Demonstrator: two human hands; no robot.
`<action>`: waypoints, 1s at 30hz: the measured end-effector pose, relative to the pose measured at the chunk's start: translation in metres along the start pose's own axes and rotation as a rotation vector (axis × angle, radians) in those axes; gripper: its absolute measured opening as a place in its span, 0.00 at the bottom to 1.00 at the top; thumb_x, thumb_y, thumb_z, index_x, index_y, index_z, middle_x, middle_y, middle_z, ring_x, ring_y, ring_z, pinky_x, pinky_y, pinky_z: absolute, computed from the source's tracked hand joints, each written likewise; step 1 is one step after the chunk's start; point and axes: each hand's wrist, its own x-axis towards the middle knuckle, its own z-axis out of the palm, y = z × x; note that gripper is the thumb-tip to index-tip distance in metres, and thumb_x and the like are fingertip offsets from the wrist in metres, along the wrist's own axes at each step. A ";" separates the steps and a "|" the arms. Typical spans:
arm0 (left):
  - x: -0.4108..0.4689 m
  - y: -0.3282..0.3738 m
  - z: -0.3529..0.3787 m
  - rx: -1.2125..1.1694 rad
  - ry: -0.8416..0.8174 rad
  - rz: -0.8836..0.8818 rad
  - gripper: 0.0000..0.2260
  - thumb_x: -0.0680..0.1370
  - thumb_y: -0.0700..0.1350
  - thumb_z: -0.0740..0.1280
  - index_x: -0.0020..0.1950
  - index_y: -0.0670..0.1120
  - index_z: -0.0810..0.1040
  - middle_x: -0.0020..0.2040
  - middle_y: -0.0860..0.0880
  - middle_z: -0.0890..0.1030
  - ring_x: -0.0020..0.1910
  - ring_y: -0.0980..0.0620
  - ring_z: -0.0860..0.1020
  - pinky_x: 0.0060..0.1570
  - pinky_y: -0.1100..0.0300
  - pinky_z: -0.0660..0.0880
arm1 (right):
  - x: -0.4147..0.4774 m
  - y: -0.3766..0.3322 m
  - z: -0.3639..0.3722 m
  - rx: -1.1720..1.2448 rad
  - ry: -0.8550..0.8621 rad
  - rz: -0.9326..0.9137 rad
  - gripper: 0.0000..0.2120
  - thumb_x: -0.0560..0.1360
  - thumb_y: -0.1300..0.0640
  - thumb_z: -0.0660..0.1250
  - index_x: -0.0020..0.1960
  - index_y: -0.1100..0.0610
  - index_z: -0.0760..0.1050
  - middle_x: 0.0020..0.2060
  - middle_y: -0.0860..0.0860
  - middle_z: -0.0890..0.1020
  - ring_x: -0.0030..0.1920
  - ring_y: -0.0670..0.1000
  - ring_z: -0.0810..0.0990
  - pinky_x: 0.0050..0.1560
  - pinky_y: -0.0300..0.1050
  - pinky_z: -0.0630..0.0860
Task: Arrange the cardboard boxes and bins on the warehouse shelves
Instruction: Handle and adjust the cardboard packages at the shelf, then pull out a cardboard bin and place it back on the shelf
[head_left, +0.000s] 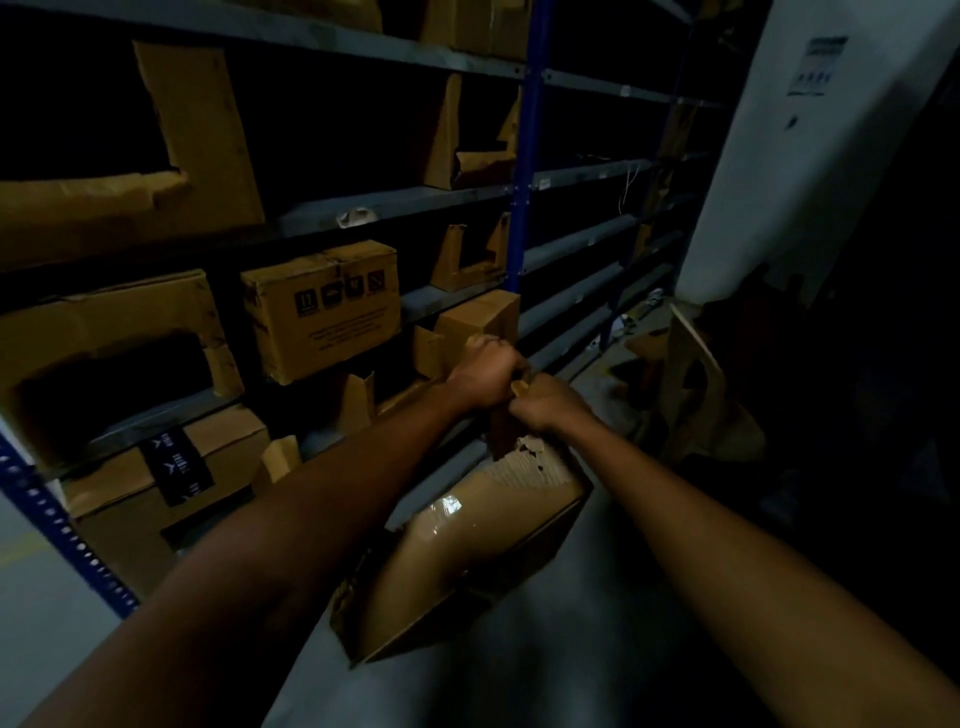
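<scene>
- Dim warehouse aisle: grey metal shelves (395, 205) on blue perforated uprights (527, 156) fill the view from 9 to 1 o'clock; grey concrete floor (597, 649) spans 4 to 6 o'clock.
- Task object: large brown cardboard box (483, 551) with a torn top flap and a glossy tape strip, from centre toward 6 o'clock, tilted, just beside the lowest shelf edge. Whether its bottom corner rests on the floor cannot be told.
- Left hand (485, 374) and right hand (550, 408), just above centre, are both curled tight on the torn flap and touch each other.
- Hazard 1: the whole load appears to hang from one ragged flap, which may rip further and drop the box.
- Hazard 2: a swinging box could strike the small plain cardboard carton (478, 322) at 12 o'clock of the hands, or the printed cardboard carton (322, 312) at 10 o'clock, knocking either off its shelf.
- Hazard 3: loose cut cardboard sheets (696, 384) on the floor at 3 o'clock, in poor light, invite a trip.
- Hazard 4: crowded lower shelves leave little room, so a forced insertion may crush neighbouring cartons.
</scene>
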 end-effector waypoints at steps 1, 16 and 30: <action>0.002 0.001 0.000 0.004 0.029 0.000 0.06 0.72 0.45 0.67 0.45 0.48 0.84 0.46 0.45 0.84 0.49 0.46 0.80 0.50 0.56 0.69 | -0.005 -0.003 -0.001 -0.067 0.074 0.021 0.08 0.72 0.52 0.64 0.46 0.55 0.75 0.42 0.54 0.78 0.43 0.56 0.80 0.38 0.44 0.73; -0.011 -0.034 -0.021 0.074 0.277 -0.327 0.22 0.75 0.51 0.67 0.67 0.47 0.72 0.66 0.43 0.71 0.68 0.41 0.65 0.63 0.44 0.66 | -0.011 0.064 -0.032 0.056 0.370 0.360 0.17 0.78 0.50 0.63 0.58 0.63 0.77 0.58 0.62 0.79 0.57 0.63 0.78 0.55 0.55 0.76; -0.002 -0.023 -0.041 -1.175 0.415 -0.878 0.27 0.71 0.49 0.75 0.64 0.41 0.69 0.57 0.42 0.78 0.50 0.43 0.79 0.52 0.47 0.79 | -0.006 0.054 -0.130 0.229 0.706 0.404 0.14 0.78 0.57 0.62 0.60 0.64 0.75 0.57 0.64 0.78 0.57 0.65 0.77 0.55 0.58 0.76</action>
